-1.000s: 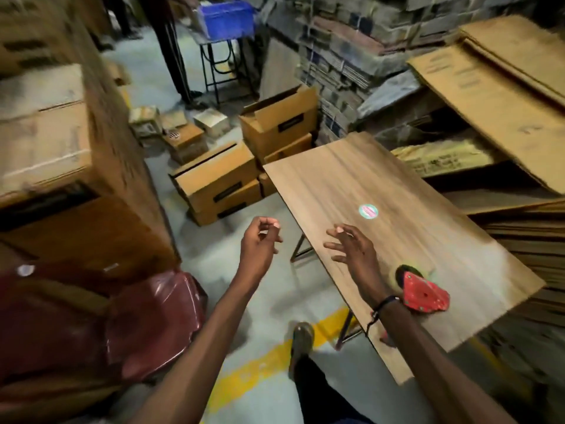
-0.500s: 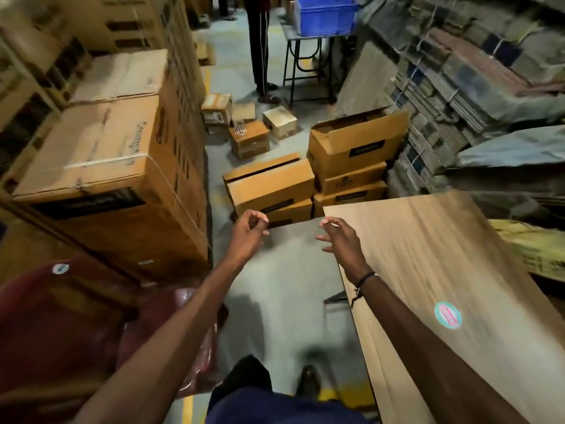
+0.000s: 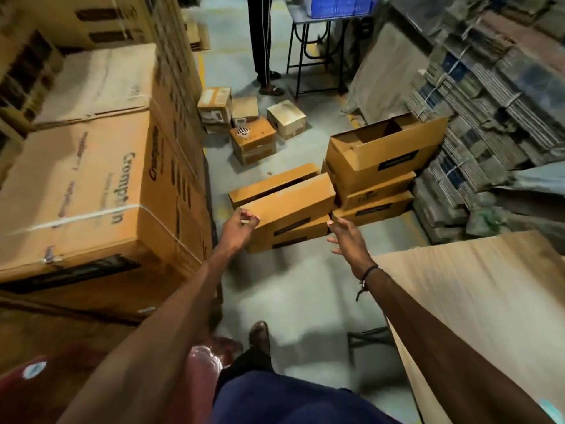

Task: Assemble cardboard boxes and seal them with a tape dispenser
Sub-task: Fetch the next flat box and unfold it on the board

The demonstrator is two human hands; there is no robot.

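Two stacks of long brown cardboard boxes stand on the grey floor ahead of me. The nearer stack's top box (image 3: 287, 203) has its flaps partly open. The further stack carries an open-topped box (image 3: 385, 151). My left hand (image 3: 237, 229) is stretched toward the near box's left corner, fingers loosely curled, holding nothing. Beside that stack's right end my right hand (image 3: 348, 240) reaches out with fingers spread and empty. No tape dispenser is in view.
A wooden table top (image 3: 477, 301) fills the lower right. Large strapped cartons (image 3: 91, 191) wall off the left. Small boxes (image 3: 253, 139) litter the floor further on, near a person's legs (image 3: 261, 41) and a metal stand (image 3: 318, 53). Bundled flat cardboard (image 3: 489, 111) is piled at right. A red chair (image 3: 46, 384) is at lower left.
I have turned left away from the table and stepped toward the box stacks. The red tape dispenser on the table has left the view. Both empty hands have extended forward.
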